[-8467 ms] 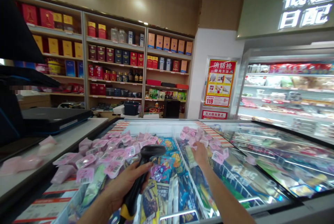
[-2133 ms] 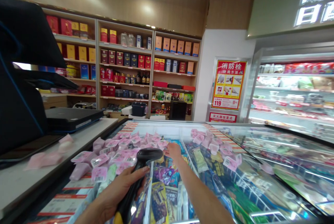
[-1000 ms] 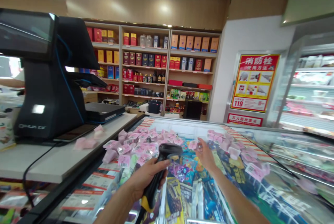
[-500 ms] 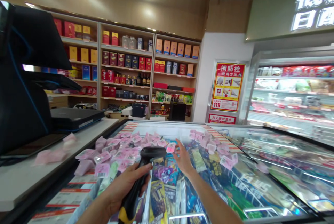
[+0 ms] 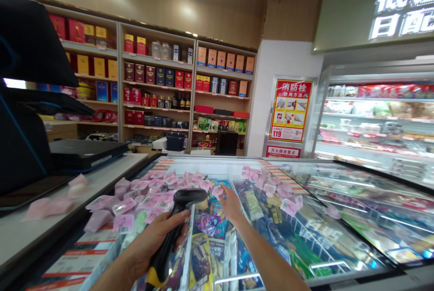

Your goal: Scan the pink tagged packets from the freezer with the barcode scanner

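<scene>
My left hand [image 5: 161,237] is wrapped round the handle of a black and yellow barcode scanner [image 5: 190,195], whose head points right. Just beyond the scanner's head, my right hand [image 5: 232,206] pinches a small pink cup-shaped pack [image 5: 217,191] by its edge. In the earlier frame this pack shows a barcode label. To the left of both hands, many similar pink packs [image 5: 158,199] lie heaped on the glass top of a chest freezer [image 5: 203,162]. A smaller group of pink packs [image 5: 269,187] is on the right.
Bagged frozen goods [image 5: 200,259] show through the glass under my hands. On the left, a counter [image 5: 20,241] carries a dark checkout terminal [image 5: 27,114] and several more pink packs [image 5: 50,207]. Shelves of boxes [image 5: 156,74] stand behind; a lit chiller [image 5: 376,119] is at right.
The view has turned slightly to the right, so the scene sits further left. The pink pack in my right hand has tilted, and its barcode no longer shows plainly. Both grips stay the same.
</scene>
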